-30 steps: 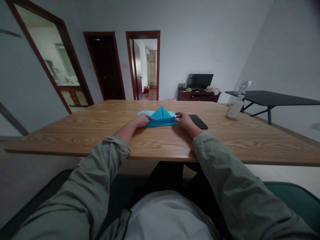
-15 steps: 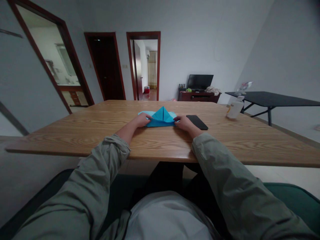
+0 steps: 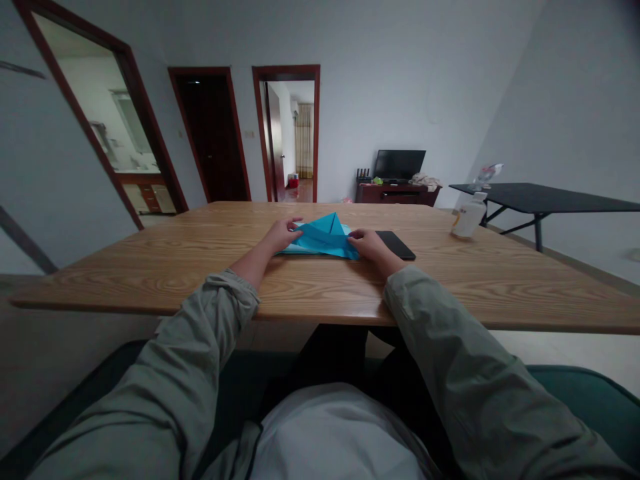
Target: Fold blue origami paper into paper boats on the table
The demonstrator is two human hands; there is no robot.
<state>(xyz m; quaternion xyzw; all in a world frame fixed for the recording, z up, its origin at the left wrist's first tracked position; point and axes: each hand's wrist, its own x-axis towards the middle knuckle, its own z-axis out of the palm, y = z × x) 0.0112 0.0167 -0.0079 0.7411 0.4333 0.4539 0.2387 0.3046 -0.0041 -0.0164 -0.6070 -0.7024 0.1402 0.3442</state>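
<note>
A blue folded paper (image 3: 325, 237) with a pointed peak is between my two hands, over the wooden table (image 3: 320, 290). My left hand (image 3: 283, 233) pinches its left corner, slightly raised. On the other side, my right hand (image 3: 367, 243) grips the right end between thumb and fingers. The paper tilts, its left end higher than its right. Beneath and behind it shows some paler blue paper, mostly covered. Just right of my right hand lies a black phone (image 3: 397, 245), flat on the tabletop.
Toward the right of the table stands a white bottle (image 3: 469, 217). Beyond it is a black folding table (image 3: 555, 197). Against the far wall, a television (image 3: 400, 165) rests on a dark cabinet (image 3: 397, 194). The table's front edge runs under my forearms.
The left end of the folded paper has risen with my left hand, and its right end has dipped. The peak has shifted slightly right. My right hand stays nearly in place.
</note>
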